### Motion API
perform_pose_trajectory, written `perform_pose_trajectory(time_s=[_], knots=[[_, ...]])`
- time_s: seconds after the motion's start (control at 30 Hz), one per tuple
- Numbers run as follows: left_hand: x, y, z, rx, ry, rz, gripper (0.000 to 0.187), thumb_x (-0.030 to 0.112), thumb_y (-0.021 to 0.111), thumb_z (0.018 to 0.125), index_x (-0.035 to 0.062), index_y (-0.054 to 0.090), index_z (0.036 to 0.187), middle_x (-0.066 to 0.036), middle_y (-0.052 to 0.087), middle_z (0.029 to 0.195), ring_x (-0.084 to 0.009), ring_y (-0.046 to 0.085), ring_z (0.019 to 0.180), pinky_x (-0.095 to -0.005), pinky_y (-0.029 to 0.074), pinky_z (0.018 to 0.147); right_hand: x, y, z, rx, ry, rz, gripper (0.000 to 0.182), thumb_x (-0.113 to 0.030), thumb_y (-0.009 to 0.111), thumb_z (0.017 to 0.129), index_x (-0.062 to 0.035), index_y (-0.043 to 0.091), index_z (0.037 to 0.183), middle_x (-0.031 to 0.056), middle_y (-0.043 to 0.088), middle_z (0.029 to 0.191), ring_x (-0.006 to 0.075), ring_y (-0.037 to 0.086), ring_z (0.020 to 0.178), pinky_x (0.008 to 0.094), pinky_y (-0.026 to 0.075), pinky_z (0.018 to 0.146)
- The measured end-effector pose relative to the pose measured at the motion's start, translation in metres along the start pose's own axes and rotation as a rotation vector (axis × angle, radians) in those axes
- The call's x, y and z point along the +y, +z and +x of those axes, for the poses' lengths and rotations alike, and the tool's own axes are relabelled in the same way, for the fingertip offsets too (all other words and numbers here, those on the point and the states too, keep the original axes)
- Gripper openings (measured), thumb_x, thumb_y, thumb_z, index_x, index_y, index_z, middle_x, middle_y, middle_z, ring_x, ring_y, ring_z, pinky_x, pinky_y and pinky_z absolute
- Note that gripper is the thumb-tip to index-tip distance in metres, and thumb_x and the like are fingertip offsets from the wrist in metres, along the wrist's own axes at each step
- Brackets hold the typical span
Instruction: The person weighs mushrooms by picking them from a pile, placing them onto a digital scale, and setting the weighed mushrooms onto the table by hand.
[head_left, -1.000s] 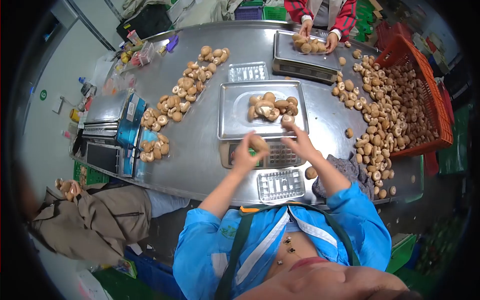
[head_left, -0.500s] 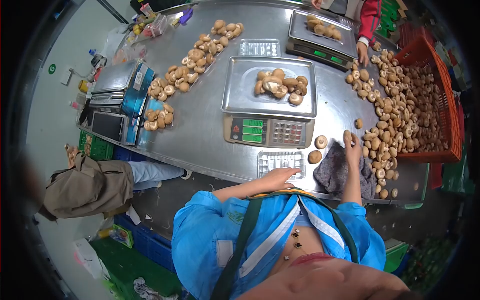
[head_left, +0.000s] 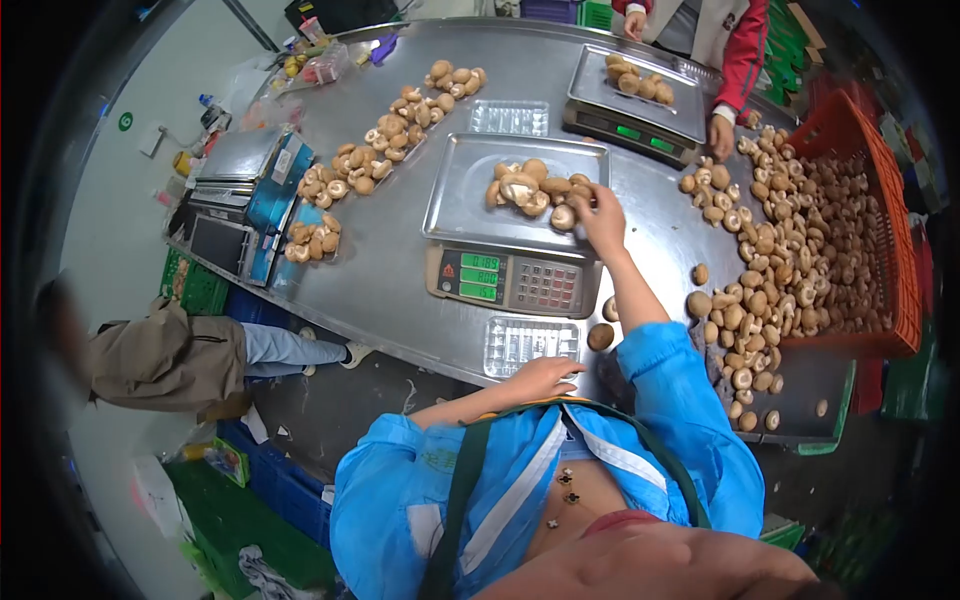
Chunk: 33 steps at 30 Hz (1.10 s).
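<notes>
We'd go gentle on these mushrooms point(head_left: 520, 187), tbh, and avoid leaning on the tray point(head_left: 460, 210), since that could throw the scale point(head_left: 543, 285) off. They're piled mid-tray. Our right hand point(head_left: 604, 226) is at their 4 o'clock, grip nearly together, but we can't tell if it's clamped on one. Our left hand point(head_left: 540, 380), by the plastic box's point(head_left: 520, 340) 5 o'clock, looks empty, grip loosely apart.

- Blue jacket point(head_left: 690, 470) with loose, wrinkled sleeves point(head_left: 655, 350)
- White stripes point(head_left: 512, 470) slanting down the chest
- Dark green straps point(head_left: 463, 480), orange edging point(head_left: 482, 419)
- Pale patch point(head_left: 424, 525), small green print point(head_left: 437, 458)
- Necklace point(head_left: 566, 479) with dark clover-shaped charms point(head_left: 571, 497)
</notes>
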<state>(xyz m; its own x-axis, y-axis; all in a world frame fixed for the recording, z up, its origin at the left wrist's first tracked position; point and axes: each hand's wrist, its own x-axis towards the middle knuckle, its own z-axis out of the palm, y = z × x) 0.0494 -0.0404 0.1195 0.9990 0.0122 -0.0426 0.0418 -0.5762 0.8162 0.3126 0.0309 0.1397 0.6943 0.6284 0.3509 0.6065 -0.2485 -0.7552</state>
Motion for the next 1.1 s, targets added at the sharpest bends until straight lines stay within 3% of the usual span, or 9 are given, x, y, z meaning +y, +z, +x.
perform_pose_trajectory(time_s=[0.13, 0.27, 0.33, 0.43, 0.6, 0.73, 0.83, 1.0, 1.1], knots=[[-0.007, -0.011, -0.022, 0.117, -0.126, 0.020, 0.034, 0.018, 0.063, 0.078, 0.0092, 0.055, 0.110, -0.009, 0.061, 0.092, -0.0252, 0.060, 0.084, -0.0353, 0.048, 0.073, 0.064, -0.048, -0.035, 0.257, 0.204, 0.359, 0.032, -0.016, 0.064, 0.079, -0.0016, 0.058, 0.108, 0.0102, 0.060, 0.100, 0.0197, 0.057, 0.089, 0.0283, 0.046, 0.072], [-0.043, -0.027, -0.043, 0.299, -0.290, -0.122, 0.032, 0.016, 0.064, 0.078, 0.0067, 0.058, 0.108, -0.010, 0.062, 0.097, -0.0211, 0.061, 0.085, -0.0326, 0.048, 0.076, 0.140, -0.110, -0.086, 0.417, 0.283, -0.240, 0.044, -0.021, 0.063, 0.081, 0.0052, 0.051, 0.114, 0.0200, 0.052, 0.115, 0.0252, 0.056, 0.095, 0.0312, 0.044, 0.082], [-0.062, -0.071, -0.038, 0.543, -0.478, -0.245, 0.029, 0.015, 0.062, 0.080, 0.0048, 0.060, 0.107, -0.009, 0.062, 0.100, -0.0190, 0.058, 0.092, -0.0312, 0.046, 0.082, 0.117, -0.123, -0.090, 0.486, 0.424, 0.076, 0.036, -0.019, 0.059, 0.085, 0.0049, 0.053, 0.111, 0.0175, 0.056, 0.108, 0.0236, 0.058, 0.090, 0.0300, 0.046, 0.080], [-0.102, -0.155, -0.022, 1.031, -0.235, -0.366, 0.021, 0.014, 0.060, 0.083, 0.0026, 0.061, 0.100, -0.007, 0.063, 0.094, -0.0143, 0.058, 0.088, -0.0280, 0.048, 0.076, 0.107, -0.120, -0.094, 0.403, 0.273, 0.380, 0.019, -0.015, 0.052, 0.089, 0.0020, 0.056, 0.097, 0.0090, 0.063, 0.088, 0.0179, 0.060, 0.082, 0.0278, 0.046, 0.074], [-0.151, -0.246, 0.029, 0.985, -0.181, -0.245, 0.044, 0.021, 0.064, 0.079, 0.0014, 0.050, 0.116, -0.014, 0.058, 0.106, -0.0181, 0.059, 0.089, -0.0305, 0.048, 0.075, 0.025, -0.071, -0.067, 0.222, 0.351, 0.444, 0.028, -0.020, 0.054, 0.089, -0.0003, 0.051, 0.108, 0.0115, 0.060, 0.102, 0.0191, 0.059, 0.091, 0.0290, 0.046, 0.077], [-0.179, -0.248, 0.102, 0.823, -0.316, -0.176, 0.067, 0.040, 0.067, 0.074, -0.0003, 0.044, 0.122, -0.023, 0.050, 0.119, -0.0313, 0.052, 0.106, -0.0403, 0.042, 0.089, -0.020, -0.006, -0.018, 0.120, 0.430, 0.264, 0.065, -0.036, 0.061, 0.082, -0.0009, 0.035, 0.130, 0.0239, 0.046, 0.122, 0.0277, 0.052, 0.106, 0.0357, 0.044, 0.085], [-0.172, -0.233, 0.131, 0.657, -0.353, -0.076, 0.080, 0.049, 0.068, 0.068, -0.0016, 0.042, 0.124, -0.026, 0.047, 0.120, -0.0393, 0.046, 0.111, -0.0425, 0.038, 0.094, 0.024, 0.054, 0.005, 0.023, 0.427, 0.261, 0.081, -0.040, 0.067, 0.074, 0.0079, 0.031, 0.129, 0.0280, 0.041, 0.125, 0.0365, 0.045, 0.114, 0.0395, 0.035, 0.096], [-0.148, -0.232, 0.092, 0.898, -0.238, -0.127, 0.087, 0.043, 0.074, 0.065, -0.0003, 0.035, 0.129, -0.024, 0.039, 0.125, -0.0380, 0.039, 0.116, -0.0411, 0.034, 0.098, -0.047, 0.076, 0.000, 0.136, 0.148, 0.016, 0.077, -0.024, 0.070, 0.072, 0.0033, 0.029, 0.131, 0.0236, 0.038, 0.125, 0.0340, 0.040, 0.115, 0.0391, 0.034, 0.096], [-0.155, -0.262, 0.027, 1.039, -0.201, -0.070, 0.082, 0.036, 0.075, 0.066, 0.0003, 0.035, 0.128, -0.022, 0.038, 0.125, -0.0367, 0.038, 0.118, -0.0416, 0.032, 0.099, -0.111, 0.112, -0.005, 0.031, 0.140, 0.229, 0.078, -0.020, 0.070, 0.074, 0.0053, 0.025, 0.132, 0.0232, 0.034, 0.127, 0.0331, 0.037, 0.117, 0.0378, 0.030, 0.099]])
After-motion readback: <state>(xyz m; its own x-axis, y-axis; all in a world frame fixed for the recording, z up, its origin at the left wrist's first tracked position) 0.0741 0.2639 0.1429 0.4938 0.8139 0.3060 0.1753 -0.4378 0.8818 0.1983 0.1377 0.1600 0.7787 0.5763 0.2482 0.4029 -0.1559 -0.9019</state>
